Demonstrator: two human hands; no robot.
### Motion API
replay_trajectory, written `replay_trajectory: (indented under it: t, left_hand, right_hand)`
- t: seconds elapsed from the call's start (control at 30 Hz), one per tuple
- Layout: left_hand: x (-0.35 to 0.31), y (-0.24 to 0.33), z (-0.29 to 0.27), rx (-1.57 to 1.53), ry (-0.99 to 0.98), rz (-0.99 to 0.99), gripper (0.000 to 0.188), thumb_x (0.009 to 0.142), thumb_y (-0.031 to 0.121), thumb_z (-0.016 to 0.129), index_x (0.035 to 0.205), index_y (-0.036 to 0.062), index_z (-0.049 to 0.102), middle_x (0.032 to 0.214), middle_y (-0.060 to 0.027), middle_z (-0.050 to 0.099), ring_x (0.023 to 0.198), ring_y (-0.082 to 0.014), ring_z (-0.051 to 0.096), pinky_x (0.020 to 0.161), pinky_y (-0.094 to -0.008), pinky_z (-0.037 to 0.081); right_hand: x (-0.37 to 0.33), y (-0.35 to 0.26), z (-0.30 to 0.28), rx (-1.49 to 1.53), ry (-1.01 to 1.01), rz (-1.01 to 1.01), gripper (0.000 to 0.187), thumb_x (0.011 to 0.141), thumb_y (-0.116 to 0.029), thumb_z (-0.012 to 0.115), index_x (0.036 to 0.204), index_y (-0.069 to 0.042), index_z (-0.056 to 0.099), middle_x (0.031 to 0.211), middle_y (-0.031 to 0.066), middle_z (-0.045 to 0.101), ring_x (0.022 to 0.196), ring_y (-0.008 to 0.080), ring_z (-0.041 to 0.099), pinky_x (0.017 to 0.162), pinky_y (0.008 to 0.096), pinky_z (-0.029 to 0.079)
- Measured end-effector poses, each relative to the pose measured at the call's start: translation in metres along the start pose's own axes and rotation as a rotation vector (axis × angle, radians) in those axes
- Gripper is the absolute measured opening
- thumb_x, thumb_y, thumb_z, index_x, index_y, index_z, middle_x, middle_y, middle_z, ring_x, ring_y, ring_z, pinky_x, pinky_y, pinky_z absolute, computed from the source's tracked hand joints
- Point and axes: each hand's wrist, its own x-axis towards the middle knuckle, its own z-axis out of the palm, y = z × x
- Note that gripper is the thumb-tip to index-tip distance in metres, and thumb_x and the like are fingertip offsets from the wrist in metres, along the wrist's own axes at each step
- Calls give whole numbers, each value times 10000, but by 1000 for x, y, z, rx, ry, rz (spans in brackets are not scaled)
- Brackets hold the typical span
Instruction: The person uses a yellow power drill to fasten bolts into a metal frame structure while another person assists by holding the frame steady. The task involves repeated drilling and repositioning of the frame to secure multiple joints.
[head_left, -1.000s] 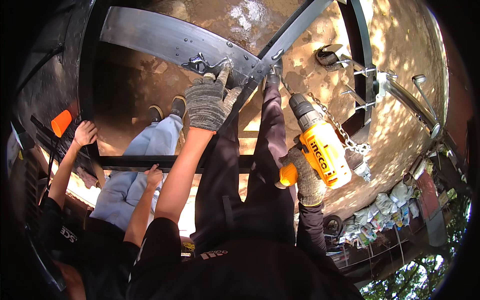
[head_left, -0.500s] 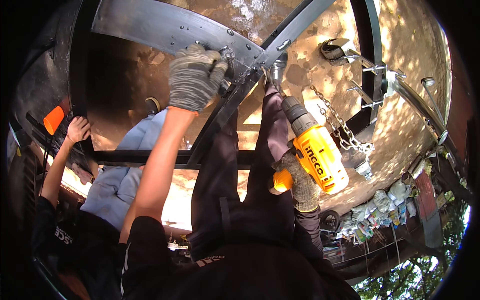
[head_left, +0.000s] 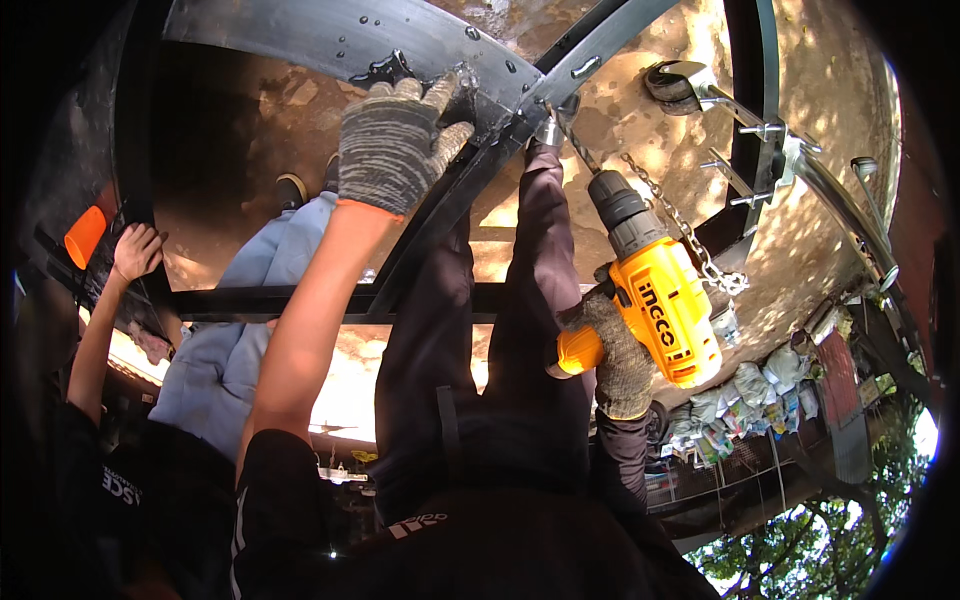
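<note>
My right hand [head_left: 621, 368], in a grey knit glove, grips the handle of a yellow cordless drill [head_left: 668, 305]. A long twist bit [head_left: 574, 137] juts from the drill's black chuck, its tip close to the joint of a black steel frame [head_left: 440, 217]. My left hand [head_left: 392, 150], in a striped grey glove with an orange cuff, lies with its fingers stretched out at the edge of a flat steel plate [head_left: 290, 28]. Its fingertips reach a wet patch [head_left: 385, 68] on the plate, and nothing shows in its grasp. Dark liquid drops dot the metal.
At the left, a co-worker's bare hand [head_left: 139, 250] rests by the frame, beside an orange cup-like object [head_left: 85, 238]. A chain [head_left: 690, 237] hangs right of the drill. Farther right are a caster wheel [head_left: 672, 88] and a clamped metal tube [head_left: 835, 205]. Filled bags [head_left: 752, 388] lie behind.
My left hand has gone from curled to spread fingers on the plate. The drill has shifted a little right in the picture, and its bit now shows more plainly.
</note>
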Motion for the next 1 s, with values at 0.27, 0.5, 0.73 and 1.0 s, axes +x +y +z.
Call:
replay_trajectory:
  t: [0.27, 0.5, 0.73, 1.0]
  left_hand:
    - [4, 12, 16, -106, 48, -22, 389, 726, 332, 550, 1040, 105, 557, 903, -92, 558, 860, -264, 511, 715, -406, 413]
    - [-8, -46, -9, -388, 196, -32, 186, 720, 244, 557, 728, 65, 603, 774, -121, 564, 752, -288, 529, 711, -386, 417]
    - [-122, -104, 33, -387, 46, -478, 208, 634, 164, 681, 617, 51, 507, 674, -116, 528, 693, -295, 501, 651, -378, 389]
    - [-156, -64, 5, -511, 140, -468, 257, 629, 218, 712, 738, 34, 568, 749, -107, 551, 768, -288, 511, 735, -379, 385]
  right_hand:
    - [3, -13, 15, 176, -26, -29, 275, 772, -37, 538, 1041, -71, 578, 1061, 91, 566, 977, 205, 546, 842, 304, 432]
    - [11, -49, 25, -5, 5, -179, 224, 752, -91, 607, 974, -63, 603, 947, 70, 601, 855, 165, 577, 740, 275, 463]
    - [25, -28, 33, -242, 44, -341, 267, 696, -98, 642, 962, -111, 622, 912, 70, 605, 800, 221, 587, 708, 310, 462]
    - [39, -41, 40, -535, 78, -655, 243, 674, -114, 667, 914, -93, 634, 864, 75, 613, 724, 232, 593, 647, 308, 473]
